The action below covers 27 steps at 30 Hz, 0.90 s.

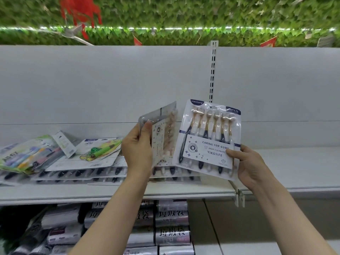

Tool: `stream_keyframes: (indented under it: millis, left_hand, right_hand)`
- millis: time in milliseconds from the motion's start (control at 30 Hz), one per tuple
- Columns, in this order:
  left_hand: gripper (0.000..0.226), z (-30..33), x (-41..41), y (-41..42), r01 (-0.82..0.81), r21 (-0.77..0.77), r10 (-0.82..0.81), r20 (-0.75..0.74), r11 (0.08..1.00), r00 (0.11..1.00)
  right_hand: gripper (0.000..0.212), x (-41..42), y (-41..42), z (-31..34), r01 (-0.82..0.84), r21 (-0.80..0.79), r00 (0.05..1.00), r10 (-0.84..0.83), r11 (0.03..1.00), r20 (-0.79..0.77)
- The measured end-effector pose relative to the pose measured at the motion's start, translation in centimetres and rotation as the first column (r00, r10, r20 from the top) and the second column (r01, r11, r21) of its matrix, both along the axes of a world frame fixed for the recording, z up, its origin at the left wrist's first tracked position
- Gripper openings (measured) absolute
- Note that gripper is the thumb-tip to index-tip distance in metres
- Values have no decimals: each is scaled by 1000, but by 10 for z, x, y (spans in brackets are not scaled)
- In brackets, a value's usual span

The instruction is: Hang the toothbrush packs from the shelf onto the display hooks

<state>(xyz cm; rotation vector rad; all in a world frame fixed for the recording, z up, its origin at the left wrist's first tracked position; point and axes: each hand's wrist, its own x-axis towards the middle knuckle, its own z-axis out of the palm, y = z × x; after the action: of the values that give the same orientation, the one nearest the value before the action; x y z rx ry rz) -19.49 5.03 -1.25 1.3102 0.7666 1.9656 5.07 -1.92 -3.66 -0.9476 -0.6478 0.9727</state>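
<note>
Right hand (252,168) grips a navy pack (207,138) by its lower right corner, upright, above the shelf (294,181) front edge. Left hand (137,148) pinches a pink pack (161,133), turned edge-on. More packs (103,172) lie stacked on the shelf's left. Step looks like pickup done, hanging not started. No hooks visible; next move likely needs finding one and lining up the pack's top hole.
</note>
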Motion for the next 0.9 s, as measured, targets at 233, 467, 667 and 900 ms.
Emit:
stream_keyframes:
  millis: [233, 467, 667, 900]
  left_hand:
    - [28, -3, -5, -3, 186, -200, -106, 357, 962, 928]
    - [13, -18, -26, -3, 95, -206, -10, 379, 974, 925]
    - [37, -20, -49, -17, -46, -182, 77, 165, 982, 983]
    - [41, -26, -84, -33, -346, -233, 232, -408, 909, 883]
  right_hand:
    - [40, -19, 6, -13, -72, -15, 997, 72, 997, -12]
    - [34, -34, 8, -30, -107, -73, 994, 106, 992, -24]
    - [36, -41, 3, -34, -135, -68, 991, 135, 988, -16]
    - [32, -41, -1, -37, -125, -77, 990, 129, 989, 56]
